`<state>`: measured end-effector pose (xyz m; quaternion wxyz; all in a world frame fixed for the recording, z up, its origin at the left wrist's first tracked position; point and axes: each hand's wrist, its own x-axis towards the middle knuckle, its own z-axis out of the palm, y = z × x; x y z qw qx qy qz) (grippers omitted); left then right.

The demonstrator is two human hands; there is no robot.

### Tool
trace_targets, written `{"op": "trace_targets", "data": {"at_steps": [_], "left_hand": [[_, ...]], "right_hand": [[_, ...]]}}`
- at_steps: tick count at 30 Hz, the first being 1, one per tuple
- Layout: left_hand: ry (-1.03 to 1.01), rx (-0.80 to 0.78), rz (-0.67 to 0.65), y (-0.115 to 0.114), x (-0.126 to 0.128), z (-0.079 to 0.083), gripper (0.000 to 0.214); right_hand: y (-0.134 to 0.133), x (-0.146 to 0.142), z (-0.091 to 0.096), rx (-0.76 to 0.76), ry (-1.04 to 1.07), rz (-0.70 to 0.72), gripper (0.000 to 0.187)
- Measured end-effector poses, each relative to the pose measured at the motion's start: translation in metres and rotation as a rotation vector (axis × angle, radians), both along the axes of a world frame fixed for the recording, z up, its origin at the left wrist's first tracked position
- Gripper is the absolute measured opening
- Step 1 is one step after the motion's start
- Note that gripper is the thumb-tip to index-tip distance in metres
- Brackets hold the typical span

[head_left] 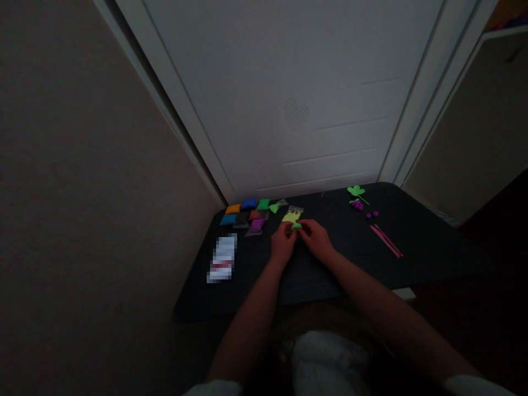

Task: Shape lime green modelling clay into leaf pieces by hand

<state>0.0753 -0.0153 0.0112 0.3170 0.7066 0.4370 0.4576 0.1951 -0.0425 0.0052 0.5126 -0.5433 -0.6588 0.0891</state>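
The white-and-red packet point(223, 258) toward the left edge of the surface point(433, 247) is pixelated, so its print cannot be read; on the white door point(338, 66) behind, a striped heart point(296, 114) and several thin grooved lines show as decoration.

The surface is dark, with rounded corners; its far edge runs along the door, its left edge lies near the beige wall point(103, 231), and its near edge passes under both forearms; open room stretches from the packet to the left forearm, and again from the right hand point(315, 236) to the pink modelling sticks point(386, 241).

The light green clay lump point(296, 226) is at the middle of the surface, between the two hands; the fingers of the left hand point(284, 239) grasp it from one side, and those of the right hand pinch it from the other.

Just beyond the hands lies a yellow clay bag point(292, 214), partly covered by them; to the left, small clay bags point(248, 204) in orange, blue, green, purple and other colours crowd the far corner; to the right are a green leaf shape point(356, 191) with a thin stem, a purple ball cluster point(357, 205) and two loose purple balls point(375, 213).
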Motion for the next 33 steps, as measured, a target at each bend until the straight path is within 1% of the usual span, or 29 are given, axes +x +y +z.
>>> {"op": "trace_targets", "data": {"at_steps": [3,6,7,9,11,13,15,17,20,22,25,27,30,32,33], "left_hand": [[-0.039,0.034,0.069,-0.0006,0.0026,-0.0005,0.019],[-0.078,0.055,0.131,-0.0006,0.0038,-0.0001,0.027],[-0.084,0.055,0.128,-0.0004,0.0035,0.0001,0.032],[-0.068,0.048,0.077,0.0005,0.0019,0.0005,0.036],[-0.023,0.039,0.006,0.0015,-0.0001,0.0007,0.033],[0.014,0.032,-0.026,0.0018,-0.0018,0.0009,0.028],[0.029,0.033,-0.002,0.001,-0.0027,0.0015,0.026],[0.043,0.045,0.053,-0.0006,-0.0029,0.0027,0.025],[0.066,0.062,0.115,-0.0027,-0.0028,0.0045,0.023],[0.055,0.053,0.104,-0.0026,-0.0028,0.005,0.024],[-0.022,-0.001,0.033,0.0001,-0.0028,0.0044,0.029],[-0.061,-0.038,-0.006,0.002,-0.0029,0.0037,0.029],[-0.004,-0.015,0.041,0.0028,-0.0037,0.0034,0.025],[0.075,0.046,0.082,0.002,-0.0044,0.0037,0.024],[0.111,0.077,0.082,0.0015,-0.0046,0.0038,0.024]], "right_hand": [[0.0015,-0.006,0.002,0.02,-0.012,-0.04,0.022],[0.0023,-0.0109,0.0033,0.039,0.014,-0.089,0.022],[0.0019,-0.011,0.0036,0.038,0.033,-0.091,0.021],[0.0002,-0.0087,0.0044,0.027,0.076,-0.07,0.021],[-0.0023,-0.0046,0.0052,0.009,0.116,-0.04,0.02],[-0.0042,-0.0017,0.0059,-0.01,0.15,-0.012,0.02],[-0.0049,-0.0018,0.0063,-0.024,0.169,0.011,0.021],[-0.0047,-0.0046,0.0063,-0.034,0.168,0.019,0.021],[-0.0045,-0.0089,0.0058,-0.055,0.159,0.0,0.02],[-0.0049,-0.0097,0.0055,-0.066,0.173,-0.009,0.02],[-0.0053,-0.0091,0.0049,-0.082,0.245,-0.007,0.021],[-0.0049,-0.0088,0.0041,-0.107,0.298,0.018,0.022],[-0.0035,-0.008,0.003,-0.153,0.332,0.069,0.027],[-0.0025,-0.0058,0.0032,-0.166,0.3,0.077,0.032],[-0.0022,-0.0041,0.0036,-0.156,0.261,0.07,0.032]]}}
